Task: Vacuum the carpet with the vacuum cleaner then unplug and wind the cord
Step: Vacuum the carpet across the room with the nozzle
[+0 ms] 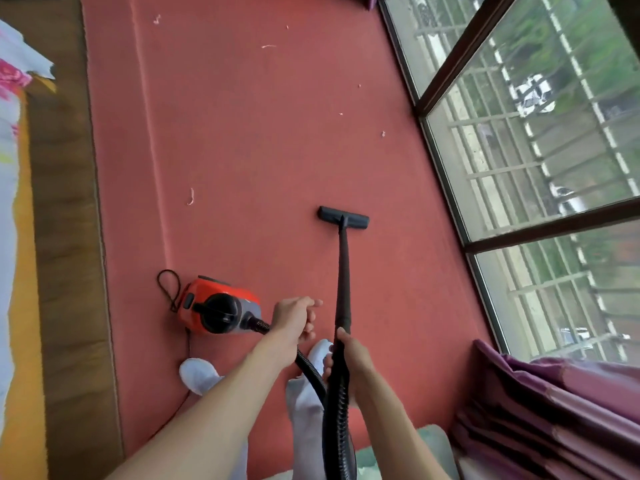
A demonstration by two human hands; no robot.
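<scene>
At nine o'clock we see a bed edge (10,168) with patterned bedding, then a strip of wooden floor (65,202), then the red carpet (242,150) filling the middle. The orange vacuum cleaner (216,304) sits on the carpet at about seven o'clock, its thin cord (168,289) looped just behind it and trailing toward us past a white sock (199,374).

Our left hand (294,318) closes its grip loosely round the ribbed hose (311,368) just beside the vacuum body. Our right hand (346,356) has its grip wrapped firmly round the wand (343,271), whose floor head (343,218) lies flat on the carpet near the centre.

To vacuum well, we judge we should keep the head flat and push in straight overlapping lanes toward twelve o'clock, where pale scraps (190,196) lie scattered well apart from the head. We should let the left hand feed hose slack so the canister is not dragged sideways.

At three o'clock stands the window (519,133), with a purple curtain (554,410) bunched at five o'clock. We see no containers here.
</scene>
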